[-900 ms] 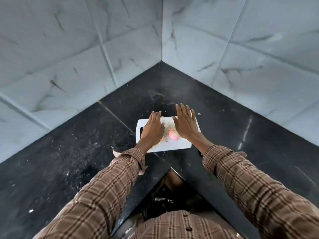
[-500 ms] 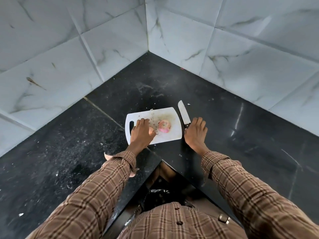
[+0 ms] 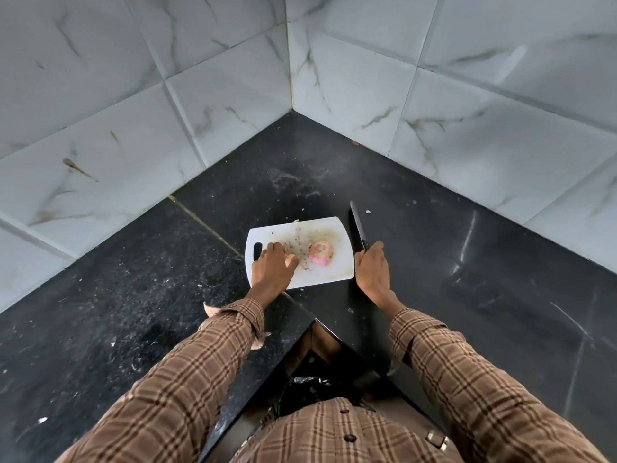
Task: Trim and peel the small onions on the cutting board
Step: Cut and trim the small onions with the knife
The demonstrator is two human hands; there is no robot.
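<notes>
A white cutting board (image 3: pixel 330 275) lies on the black counter near the inner corner edge. One small pink onion (image 3: pixel 321 252) sits on its right half, among bits of peel. My left hand (image 3: pixel 273 269) rests flat on the board's left side, by the handle slot, just left of the onion. A black-bladed knife (image 3: pixel 357 228) lies just off the board's right edge, blade pointing away from me. My right hand (image 3: pixel 373 273) is closed around the knife's handle, which it hides.
The black stone counter (image 3: pixel 434 262) forms an L around a corner, backed by white marble tiled walls (image 3: pixel 200 95). Peel scraps (image 3: pixel 210 309) lie by my left cuff, and crumbs dot the left counter. The counter's inner edge drops off below my arms.
Both hands were over the board around the onion. My right hand moved off to the right and took hold of the knife handle; my left hand slid down-left on the board.
</notes>
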